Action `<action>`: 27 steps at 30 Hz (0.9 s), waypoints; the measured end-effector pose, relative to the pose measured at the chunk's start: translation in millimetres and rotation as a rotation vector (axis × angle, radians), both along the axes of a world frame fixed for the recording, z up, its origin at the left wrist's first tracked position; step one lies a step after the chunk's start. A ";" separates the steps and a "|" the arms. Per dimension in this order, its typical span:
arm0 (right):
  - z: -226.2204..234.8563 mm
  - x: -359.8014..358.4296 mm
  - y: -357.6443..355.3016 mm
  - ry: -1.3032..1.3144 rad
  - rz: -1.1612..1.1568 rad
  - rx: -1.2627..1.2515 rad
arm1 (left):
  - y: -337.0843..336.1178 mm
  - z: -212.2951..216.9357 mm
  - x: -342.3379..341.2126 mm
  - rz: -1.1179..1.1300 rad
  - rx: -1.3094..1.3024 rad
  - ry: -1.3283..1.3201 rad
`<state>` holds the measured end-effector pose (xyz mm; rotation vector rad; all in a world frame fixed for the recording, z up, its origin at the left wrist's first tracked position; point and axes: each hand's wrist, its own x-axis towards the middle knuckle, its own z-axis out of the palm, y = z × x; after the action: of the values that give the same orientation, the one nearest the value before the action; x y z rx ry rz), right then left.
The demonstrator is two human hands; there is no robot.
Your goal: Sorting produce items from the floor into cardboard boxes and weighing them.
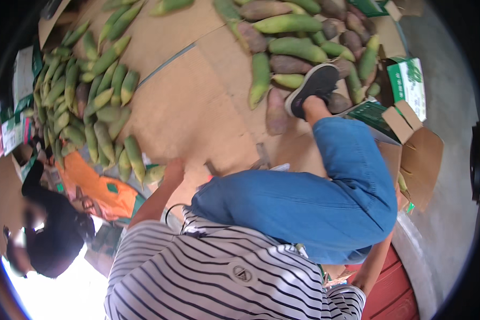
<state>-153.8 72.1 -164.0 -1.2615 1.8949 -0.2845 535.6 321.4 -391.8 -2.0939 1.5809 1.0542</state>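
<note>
My left hand (175, 171) is low over the cardboard sheet (197, 101), beside the pale end of a green radish (154, 175) at the near edge of the left pile. Its fingers are small and blurred, so I cannot tell whether they are closed on anything. My right forearm (377, 261) reaches up behind my bent knee, next to an open carton (422, 168). The leg and the carton hide most of that hand. Long green radishes (109, 80) lie heaped at the left. Another heap mixes green radishes (288, 24) with purplish ones (290, 64) at the far right.
My shoe (317, 85) rests against the right heap. Green and white cartons (408, 85) stand along the right side. At the left, a person in black (58, 229) is beside an orange sheet (98, 186). Red boards (392, 288) show at the lower right.
</note>
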 end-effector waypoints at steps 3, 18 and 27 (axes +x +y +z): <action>20.2 -36.1 1.0 0.081 -0.117 -0.075 | -99.5 35.5 -28.0 0.073 -0.176 0.121; 47.6 4.7 -5.0 0.454 0.017 -0.201 | -411.1 201.9 -219.4 0.022 -1.050 0.543; 46.4 -5.5 0.0 0.425 0.091 -0.224 | -442.6 340.0 -350.1 -0.289 -1.329 0.929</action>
<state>-159.3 72.1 -117.6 -1.6576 2.1980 -0.1946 185.5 -121.1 -51.7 -1.7883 3.6729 1.0059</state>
